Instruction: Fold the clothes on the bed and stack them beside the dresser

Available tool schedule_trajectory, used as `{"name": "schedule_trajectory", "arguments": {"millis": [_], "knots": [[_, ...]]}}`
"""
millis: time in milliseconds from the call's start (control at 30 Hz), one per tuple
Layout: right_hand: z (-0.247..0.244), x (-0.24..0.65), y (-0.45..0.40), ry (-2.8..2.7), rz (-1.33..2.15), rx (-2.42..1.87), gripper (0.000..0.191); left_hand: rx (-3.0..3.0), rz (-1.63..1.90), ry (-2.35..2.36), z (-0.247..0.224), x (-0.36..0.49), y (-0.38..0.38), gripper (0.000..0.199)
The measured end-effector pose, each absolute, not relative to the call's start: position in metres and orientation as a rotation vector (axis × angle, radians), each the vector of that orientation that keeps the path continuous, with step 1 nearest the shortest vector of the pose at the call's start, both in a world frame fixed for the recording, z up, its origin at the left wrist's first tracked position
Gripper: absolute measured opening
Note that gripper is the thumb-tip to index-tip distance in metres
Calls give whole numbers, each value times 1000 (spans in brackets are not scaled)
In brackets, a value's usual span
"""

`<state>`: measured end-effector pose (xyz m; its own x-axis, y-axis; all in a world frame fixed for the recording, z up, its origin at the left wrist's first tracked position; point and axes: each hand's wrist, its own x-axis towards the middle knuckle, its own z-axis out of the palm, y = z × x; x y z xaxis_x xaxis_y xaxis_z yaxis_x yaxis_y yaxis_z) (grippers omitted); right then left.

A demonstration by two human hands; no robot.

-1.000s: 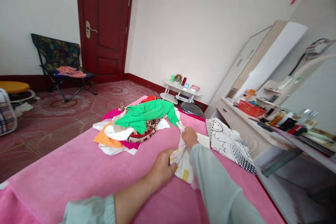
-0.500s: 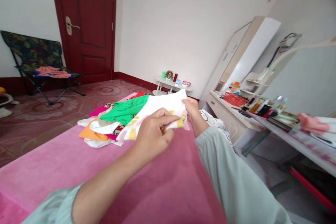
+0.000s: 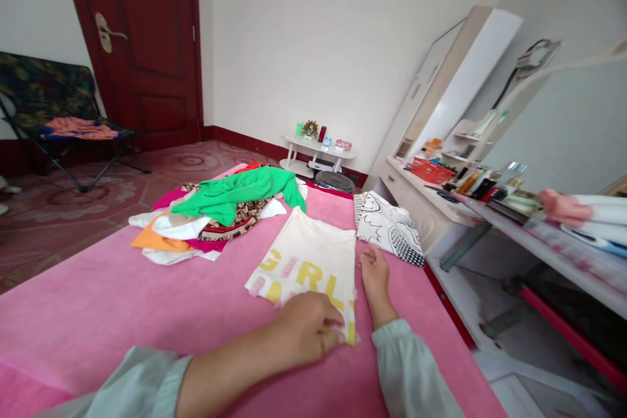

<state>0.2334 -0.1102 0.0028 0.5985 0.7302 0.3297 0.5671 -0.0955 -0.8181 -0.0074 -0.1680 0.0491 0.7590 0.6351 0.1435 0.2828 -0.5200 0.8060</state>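
Observation:
A white shirt with yellow "GIRL" lettering and pink print lies on the pink bed cover, folded so that part of the print is cut off at its right edge. My left hand pinches the shirt's near edge, covering part of the lettering. Beside the right edge is my right hand, its fingers curled and the fingertips close to the cloth. Whether they grip any of it is hidden. Just beyond that hand, a white garment with black line drawings lies folded.
A loose heap of clothes, with a green garment on top, lies at the left of the pink cover. To the right stands a dressing table with a red basket and bottles. A folding chair stands far left.
The shirt has come down from the raised hands onto the cover, nearer me and away from the heap. Both hands have lowered with it. The view has tilted down, showing the drawn-on garment more fully.

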Motion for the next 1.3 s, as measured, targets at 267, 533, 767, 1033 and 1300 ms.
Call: {"name": "schedule_trajectory", "arguments": {"millis": [267,533,767,1033,1300], "knots": [[31,183,-124,-1725,-43,-1768,49,2340,733,1429,42,-56,-70,34],[29,138,-140,-2174,184,-1836,53,2313,687,1469,36,-52,-23,35],[49,132,-146,-2428,332,-1401,45,2191,581,1733,48,-12,40,29],[47,134,-140,-2394,422,-1390,44,2121,510,1864,49,15,86,34],[46,135,-139,-2374,454,-1393,42,2073,628,1674,42,18,121,18]]}}
